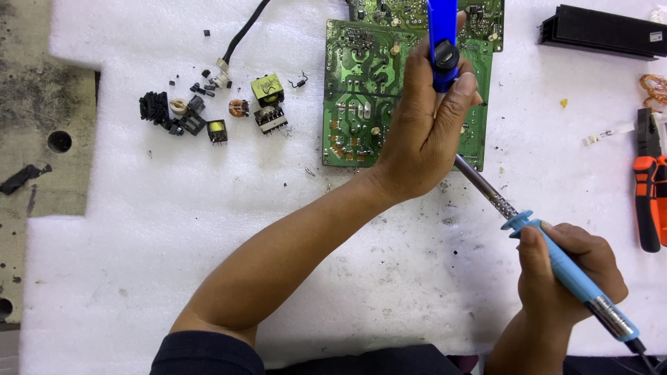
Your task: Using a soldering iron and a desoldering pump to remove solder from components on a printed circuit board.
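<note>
Nearest to us, the white foam sheet (208, 229) lies bare across its whole near left part, so there is plenty of open room there; its left edge steps back in a notch where the grimy bench (42, 104) shows, dotted with round holes. Our right hand (566, 274) sits near right, fingers wrapped round the light blue handle of the soldering iron (556, 260), thumb laid along the top by the guard; the metal shaft slants up and left, and its tip is hidden behind our left hand, so we cannot tell whether it touches the board. Our left forearm runs diagonally from near centre to far right of centre, wrist bent, and our left hand (427, 125) is closed round the blue pump (442, 45), held upright with the thumb on its dark knob. Under that hand lies the green circuit board (354, 104), solder side up, its near edge well in from the foam's near border. Left of the board lies a scatter of small pulled parts (215, 104), and a black cable (243, 31) runs off the far edge. At the right edge lie orange-handled pliers (649, 198); farther back, a black finned bar (601, 31).
</note>
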